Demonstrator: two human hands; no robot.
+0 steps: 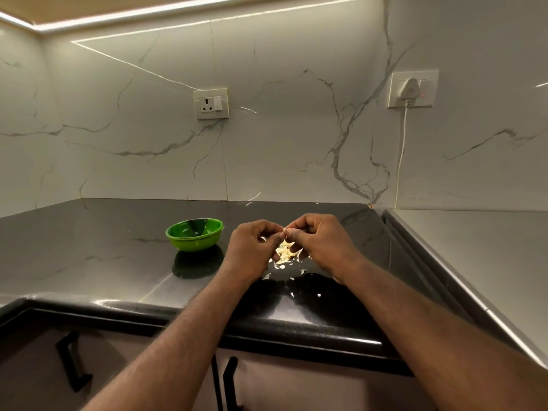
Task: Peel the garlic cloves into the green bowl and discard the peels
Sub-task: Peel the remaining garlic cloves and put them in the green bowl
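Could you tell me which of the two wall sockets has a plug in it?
The right-hand socket: a white plug and cord hang from it. The left-hand socket, nearer the green bowl, is empty.

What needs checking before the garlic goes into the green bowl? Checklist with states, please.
1. Grip: left hand and right hand both pinch the garlic. Ok.
2. Fully peeled: fingers cover much of it and pale skin seems attached. Cannot tell.
3. Green bowl upright on the countertop, left of the hands. Ok.
4. Path from hands to bowl: nothing lies between. Ok.
5. Peels discarded: peel scraps lie on the countertop under the hands. Not ok.
6. Bowl contents: only dark reflections inside. Cannot tell.
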